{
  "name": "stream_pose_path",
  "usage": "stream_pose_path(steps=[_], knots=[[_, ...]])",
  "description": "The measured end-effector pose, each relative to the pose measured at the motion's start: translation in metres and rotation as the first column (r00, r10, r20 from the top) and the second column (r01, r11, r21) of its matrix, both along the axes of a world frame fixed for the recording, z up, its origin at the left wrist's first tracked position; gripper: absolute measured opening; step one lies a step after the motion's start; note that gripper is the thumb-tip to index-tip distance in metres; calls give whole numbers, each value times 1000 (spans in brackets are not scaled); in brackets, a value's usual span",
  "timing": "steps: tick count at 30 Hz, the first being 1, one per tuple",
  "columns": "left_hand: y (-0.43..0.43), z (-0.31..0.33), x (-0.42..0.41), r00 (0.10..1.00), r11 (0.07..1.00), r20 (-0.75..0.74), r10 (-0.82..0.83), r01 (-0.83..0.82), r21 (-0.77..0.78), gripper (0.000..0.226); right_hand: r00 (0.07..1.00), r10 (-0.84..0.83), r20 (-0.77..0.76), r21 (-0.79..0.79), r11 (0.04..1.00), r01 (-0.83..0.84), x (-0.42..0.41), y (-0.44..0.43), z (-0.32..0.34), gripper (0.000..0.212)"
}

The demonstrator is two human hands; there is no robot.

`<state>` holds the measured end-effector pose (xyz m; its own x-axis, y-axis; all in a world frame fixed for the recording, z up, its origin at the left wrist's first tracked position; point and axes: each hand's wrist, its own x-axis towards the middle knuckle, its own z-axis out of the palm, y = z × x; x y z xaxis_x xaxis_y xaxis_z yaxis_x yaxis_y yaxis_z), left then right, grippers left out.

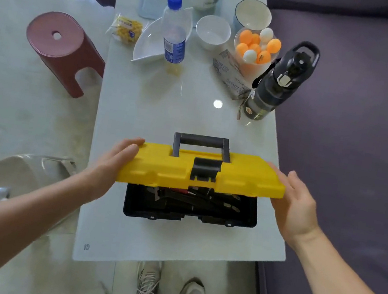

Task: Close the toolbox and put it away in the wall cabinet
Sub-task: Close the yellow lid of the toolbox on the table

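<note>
A person's left hand (114, 159) and right hand (295, 203) press open fingers (135, 143) flat against opposite ends of a yellow toolbox lid (164, 165), steadying it half-lowered over the black toolbox base (189, 216) on the worktop (143, 105), tools visible between.

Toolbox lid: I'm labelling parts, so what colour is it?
Yellow lid, with a dark grey handle and latch; head view.
</note>
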<state>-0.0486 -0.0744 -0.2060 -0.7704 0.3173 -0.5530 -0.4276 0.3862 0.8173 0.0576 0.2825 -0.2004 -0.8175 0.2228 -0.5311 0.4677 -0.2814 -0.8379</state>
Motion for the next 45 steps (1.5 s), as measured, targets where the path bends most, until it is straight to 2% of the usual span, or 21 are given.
stream_pose_path(steps=[3, 5, 6, 9, 12, 14, 16, 18, 20, 22, 24, 26, 29, 31, 35, 38, 40, 41, 43, 44, 45], knots=[[-9, -19, 27, 925, 922, -180, -333, 280, -268, 78, 998, 40, 48, 52, 998, -43, 9, -13, -5, 53], [-3, -31, 45, 849, 839, -220, -480, 370, -399, 90, 992, 90, 87, 78, 992, -97, 12, -20, -12, 62], [3, -35, 52, 812, 787, -232, -536, 380, -486, 95, 988, 111, 104, 101, 987, -122, 13, -23, -15, 62], [23, -44, 60, 717, 605, -249, -651, 291, -742, 114, 978, 157, 135, 120, 977, -174, 2, -23, -19, 40], [31, -38, 45, 650, 531, -267, -711, 247, -811, 127, 959, 199, 202, 195, 951, -239, -5, -18, -24, 61], [36, -35, 34, 613, 495, -250, -750, 269, -826, 132, 966, 114, 234, 324, 927, -187, 1, -22, -25, 65], [42, -34, 23, 600, 458, -194, -776, 326, -827, 137, 966, -129, 226, 455, 890, 12, 22, -34, -28, 60], [48, -33, 17, 602, 437, -124, -788, 407, -802, 137, 875, -394, 283, 490, 843, 221, 53, -58, -30, 46], [50, -33, 13, 618, 443, -89, -781, 448, -776, 136, 775, -451, 441, 275, 891, 362, 79, -93, -32, 33], [50, -34, 11, 627, 450, -80, -775, 459, -766, 135, 754, -372, 542, -25, 890, 456, 88, -129, -36, 26], [50, -36, 12, 622, 451, -87, -778, 456, -767, 134, 780, -362, 510, -195, 835, 515, 76, -155, -35, 21], [49, -37, 12, 618, 460, -108, -779, 445, -768, 133, 770, -406, 492, -248, 783, 571, 55, -170, -31, 19], [48, -39, 11, 623, 476, -125, -772, 436, -764, 133, 669, -478, 570, -100, 767, 633, 35, -176, -31, 19], [49, -39, 12, 621, 472, -122, -775, 439, -764, 134, 640, -504, 580, -70, 752, 655, 32, -175, -33, 19], [50, -36, 12, 625, 464, -105, -774, 447, -765, 134, 663, -519, 539, -199, 686, 700, 38, -180, -36, 16], [51, -32, 12, 634, 479, -114, -765, 441, -759, 132, 704, -482, 522, -206, 730, 652, 44, -181, -39, 18], [54, -29, 13, 653, 541, -181, -735, 405, -737, 120, 738, -456, 497, -156, 790, 593, 43, -175, -37, 13], [57, -26, 14, 681, 609, -240, -691, 372, -700, 108, 753, -453, 477, -76, 833, 549, 43, -169, -36, 15], [63, -18, 16, 745, 763, -368, -556, 282, -581, 77, 789, -445, 425, 191, 896, 402, 48, -157, -35, 45], [66, -12, 17, 757, 820, -425, -496, 247, -517, 64, 814, -441, 379, 380, 876, 298, 53, -152, -31, 63], [72, -4, 17, 755, 851, -462, -465, 238, -468, 54, 853, -423, 305, 575, 796, 189, 56, -146, -27, 75]])
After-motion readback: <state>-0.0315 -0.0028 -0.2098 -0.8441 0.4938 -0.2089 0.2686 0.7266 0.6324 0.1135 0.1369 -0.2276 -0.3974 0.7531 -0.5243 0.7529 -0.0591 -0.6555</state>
